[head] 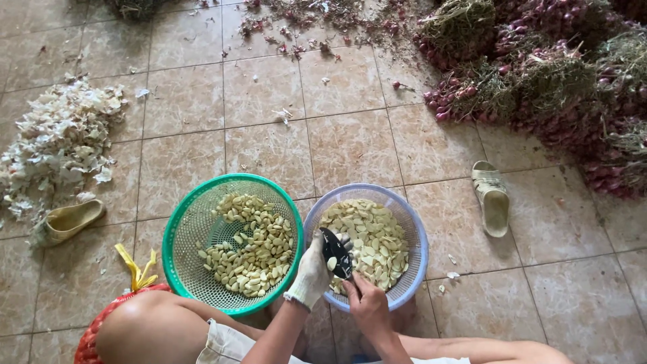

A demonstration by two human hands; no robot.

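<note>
My gloved left hand (311, 273) has its fingers clamped on a garlic clove (331, 263) over the near rim of the blue basket (412, 226), while my right hand (364, 300), fingers closed on the knife (335, 251), sets the blade across it from the right.

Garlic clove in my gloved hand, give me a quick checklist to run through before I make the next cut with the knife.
1. Clove held: ok. The left hand, gloved, holds a garlic clove against the blade.
2. Knife grip: ok. The right hand holds the dark knife by its handle.
3. Fingers out of the blade's path: cannot tell; the glove hides them.
4. Catch basket below: ok. The hands are over the blue basket of cut garlic.
5. Supply: ok. The green basket beside it holds whole peeled cloves.
6. Blade edge condition: cannot tell.
</note>
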